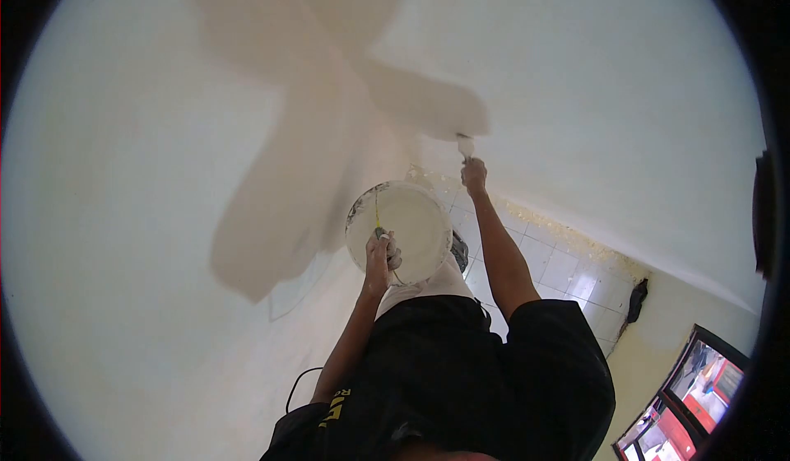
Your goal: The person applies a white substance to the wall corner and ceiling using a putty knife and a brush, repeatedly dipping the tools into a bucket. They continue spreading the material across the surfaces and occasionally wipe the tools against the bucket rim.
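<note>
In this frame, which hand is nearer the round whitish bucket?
The left. The left hand grips the thin yellowish handle of the bucket; the right hand is apart from it, ahead and to the right, holding a pale-coated hand tool at the white wall.

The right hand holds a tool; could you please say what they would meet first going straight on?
Probably the pale wall ahead of the tool in the right hand; whether its tip touches is unclear.
</note>
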Demonstrator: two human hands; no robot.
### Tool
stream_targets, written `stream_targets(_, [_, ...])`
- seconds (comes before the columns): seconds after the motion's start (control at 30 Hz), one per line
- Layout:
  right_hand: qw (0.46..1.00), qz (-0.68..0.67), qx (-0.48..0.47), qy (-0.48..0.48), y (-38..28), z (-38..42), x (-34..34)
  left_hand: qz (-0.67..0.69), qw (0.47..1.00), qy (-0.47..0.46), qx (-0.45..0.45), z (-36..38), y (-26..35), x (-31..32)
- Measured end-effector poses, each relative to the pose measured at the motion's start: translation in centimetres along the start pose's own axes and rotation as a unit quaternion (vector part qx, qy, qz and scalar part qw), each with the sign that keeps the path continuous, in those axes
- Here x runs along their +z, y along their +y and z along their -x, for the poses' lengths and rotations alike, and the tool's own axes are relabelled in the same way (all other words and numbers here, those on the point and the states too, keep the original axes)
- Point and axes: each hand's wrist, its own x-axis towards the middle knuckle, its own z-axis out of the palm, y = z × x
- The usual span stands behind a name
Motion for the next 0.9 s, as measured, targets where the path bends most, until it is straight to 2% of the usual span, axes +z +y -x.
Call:
stream_targets(0.03, [0.995,0.024,-0.095,0.018,-2.1,0.9,0.6,0.004,1.000,0.000,0.003,0.0,0.1,0.0])
stream_targets(0.07, [0.923,0.204,-0.316,0.081,0.0,0.6,1.3,0.004,1.000,0.000,0.007,-0.1,0.1,-0.1])
stream_targets(0.1, [0.923,0.203,-0.318,0.081,-0.1,2.0,1.5,0.009,1.000,0.005,-0.005,-0.1,0.1,-0.2])
stream_targets(0.17, [0.988,0.116,-0.097,0.000,-0.1,5.8,1.9,0.017,1.000,0.012,-0.014,-0.1,0.1,-0.5])
stream_targets(0.2, [0.989,0.116,-0.095,-0.004,0.5,6.3,1.8,0.011,1.000,-0.007,-0.010,-0.1,0.3,-0.3])
stream_targets(0.27, [0.997,0.029,0.064,-0.042,0.9,6.4,1.5,0.004,1.000,-0.029,-0.003,-0.2,0.6,0.0])
stream_targets(0.37, [0.996,-0.015,0.074,-0.036,0.6,4.1,1.2,0.010,1.000,-0.015,-0.013,-0.5,0.3,0.1])
stream_targets(0.43, [0.993,-0.060,0.104,-0.018,-1.8,3.1,1.2,0.029,0.999,-0.016,-0.005,-0.7,-0.2,-0.1])
stream_targets(0.5, [0.995,-0.095,-0.027,0.006,-4.6,3.6,1.5,0.019,1.000,-0.017,-0.005,-0.6,-0.2,0.0])
stream_targets(0.53, [0.904,0.175,-0.383,0.075,0.5,1.7,1.6,0.011,1.000,-0.016,-0.003,-0.6,-0.2,0.0])
stream_targets(0.57, [0.903,0.174,-0.385,0.077,1.7,2.5,1.5,0.011,1.000,-0.018,-0.001,-0.9,-0.2,0.0])
stream_targets(0.63, [0.921,0.120,-0.368,-0.050,4.3,5.6,0.8,0.006,1.000,-0.024,-0.003,-1.0,-0.7,-0.4])
stream_targets(0.67, [0.921,0.121,-0.368,-0.047,4.7,7.0,0.3,0.006,1.000,-0.027,-0.004,-0.9,-1.0,-0.8])
stream_targets(0.7, [0.977,0.054,-0.194,-0.070,4.6,7.8,-0.2,0.011,0.999,-0.035,-0.002,-1.1,-1.0,-0.9])
stream_targets(0.73, [0.995,-0.015,-0.014,-0.093,4.2,8.2,-0.5,0.017,0.999,-0.043,0.001,-1.2,-1.1,-0.8])
stream_targets(0.77, [0.995,-0.015,-0.015,-0.093,3.6,8.0,-0.7,0.018,0.999,-0.043,0.003,-1.2,-1.2,-0.7])
stream_targets(0.83, [0.988,-0.085,0.115,-0.066,3.9,5.9,-0.9,0.005,1.000,-0.022,0.002,-1.1,-1.1,-0.4])
stream_targets(0.9, [0.985,-0.121,0.095,-0.077,3.7,3.0,-1.0,0.005,1.000,-0.029,0.007,-1.2,-1.3,-0.5])
